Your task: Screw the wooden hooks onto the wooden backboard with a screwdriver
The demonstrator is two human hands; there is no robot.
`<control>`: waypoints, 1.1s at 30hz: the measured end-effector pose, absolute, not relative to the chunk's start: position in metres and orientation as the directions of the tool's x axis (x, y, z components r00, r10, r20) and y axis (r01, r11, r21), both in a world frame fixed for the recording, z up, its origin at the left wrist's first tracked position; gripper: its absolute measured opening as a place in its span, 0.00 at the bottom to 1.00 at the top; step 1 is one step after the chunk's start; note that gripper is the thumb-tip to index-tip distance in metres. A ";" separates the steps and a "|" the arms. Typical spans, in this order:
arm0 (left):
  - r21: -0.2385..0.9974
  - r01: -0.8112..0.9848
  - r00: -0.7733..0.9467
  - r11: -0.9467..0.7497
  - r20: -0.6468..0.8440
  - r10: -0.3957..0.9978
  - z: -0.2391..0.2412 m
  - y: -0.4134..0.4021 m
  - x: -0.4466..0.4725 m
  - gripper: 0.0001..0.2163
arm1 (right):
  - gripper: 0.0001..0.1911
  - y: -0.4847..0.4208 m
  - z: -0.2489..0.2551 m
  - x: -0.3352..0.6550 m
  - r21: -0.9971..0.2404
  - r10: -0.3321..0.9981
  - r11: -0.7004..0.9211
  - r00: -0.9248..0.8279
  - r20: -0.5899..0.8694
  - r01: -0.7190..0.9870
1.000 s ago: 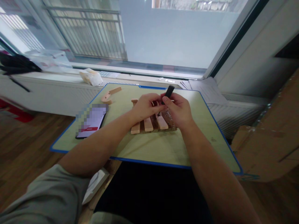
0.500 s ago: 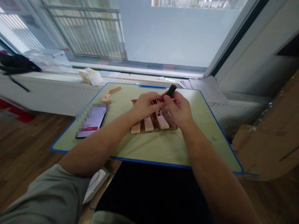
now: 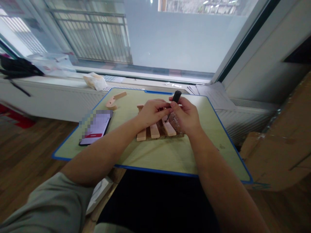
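In the head view, my right hand (image 3: 186,114) is closed round a screwdriver (image 3: 177,96) with a black handle. It leans, and its dark tip meets the rightmost of several light wooden pieces (image 3: 170,130). My left hand (image 3: 153,111) reaches over the pieces, thumb and fingers pinched at the screwdriver's shaft just below the handle. The exact grip there is partly hidden. Under the wood lies a brown, shiny plastic-wrapped pad (image 3: 180,132). My hands cover the far parts of the wooden pieces.
The small table (image 3: 155,155) has a blue edge. A phone (image 3: 99,126) lies at its left, with a curved wooden piece (image 3: 112,103) beyond it. A radiator and windowsill (image 3: 136,83) run behind. At the right stands a cardboard box (image 3: 279,152).
The screwdriver handle has tipped slightly and turned a little in my right hand. Both hands stay in nearly the same place; the whole view has shifted slightly.
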State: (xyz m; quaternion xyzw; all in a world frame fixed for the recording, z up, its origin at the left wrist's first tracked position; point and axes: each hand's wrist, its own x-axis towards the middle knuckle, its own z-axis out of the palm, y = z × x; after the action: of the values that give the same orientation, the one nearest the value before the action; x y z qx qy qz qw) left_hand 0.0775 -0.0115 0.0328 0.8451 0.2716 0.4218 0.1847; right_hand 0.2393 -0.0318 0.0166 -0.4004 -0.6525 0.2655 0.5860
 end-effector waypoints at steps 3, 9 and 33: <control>0.532 0.325 0.498 -0.782 0.606 0.620 0.034 -0.012 0.077 0.12 | 0.17 -0.032 0.017 0.239 -0.811 0.830 0.545 0.000 0.558 0.212; 0.512 0.345 0.511 -0.786 0.600 0.615 0.036 -0.013 0.077 0.10 | 0.17 -0.032 0.018 0.239 -0.799 0.823 0.550 0.007 0.568 0.242; 0.507 0.367 0.515 -0.780 0.588 0.624 0.036 -0.015 0.078 0.07 | 0.20 -0.025 0.012 0.238 -0.878 0.876 0.474 0.069 0.478 0.060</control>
State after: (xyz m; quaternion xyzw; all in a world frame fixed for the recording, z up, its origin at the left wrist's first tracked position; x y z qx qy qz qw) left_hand 0.0776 -0.0148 0.0357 0.8551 0.2896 0.3986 0.1614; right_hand 0.2375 -0.0250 0.0116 -0.3922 -0.5968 0.3303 0.6172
